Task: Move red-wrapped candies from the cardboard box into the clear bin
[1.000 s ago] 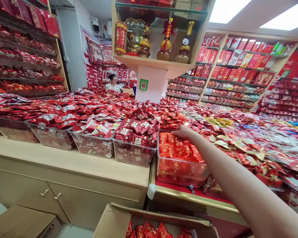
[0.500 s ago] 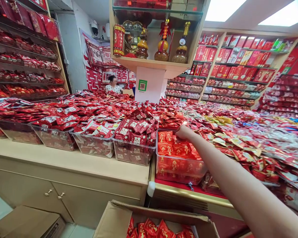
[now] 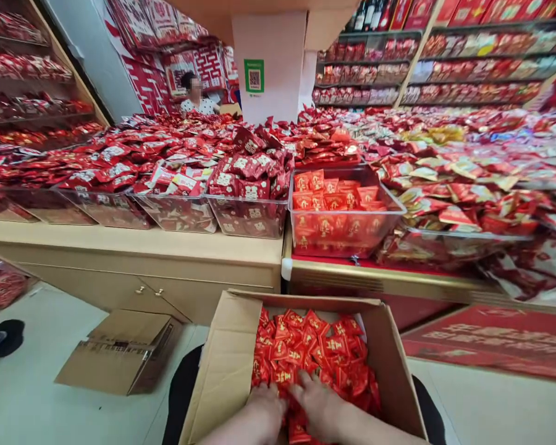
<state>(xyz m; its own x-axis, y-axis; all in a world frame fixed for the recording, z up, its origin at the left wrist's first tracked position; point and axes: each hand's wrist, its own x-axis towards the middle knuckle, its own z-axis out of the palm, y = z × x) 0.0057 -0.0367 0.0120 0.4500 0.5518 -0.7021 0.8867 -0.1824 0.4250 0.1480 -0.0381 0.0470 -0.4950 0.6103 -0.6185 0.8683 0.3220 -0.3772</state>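
A cardboard box [image 3: 227, 364] stands low in front of me, between my legs, with small red packets with gold lettering [image 3: 306, 346] inside. My left hand [image 3: 266, 405] is down among the packets on the near left side. Its fingers look loosely apart, with the tips partly hidden. Close beside it, my right hand [image 3: 317, 398] lies on the packets, fingers spread and pointing inward. I see no packet lifted in either hand. On the counter, a clear plastic bin [image 3: 347, 235] holds similar red packets standing in rows.
Clear bins of dark red packets [image 3: 250, 213] line the left counter [image 3: 167, 250]. Packets in heaps [image 3: 472, 191] cover the right side. An opened cardboard box [image 3: 115, 352] lies on the floor at left, near someone's shoe [image 3: 8, 338]. A person [image 3: 198, 99] is behind the counter.
My right hand has left the bin on the counter and come down into the cardboard box. My left hand has come into view there. The view has tilted downward.
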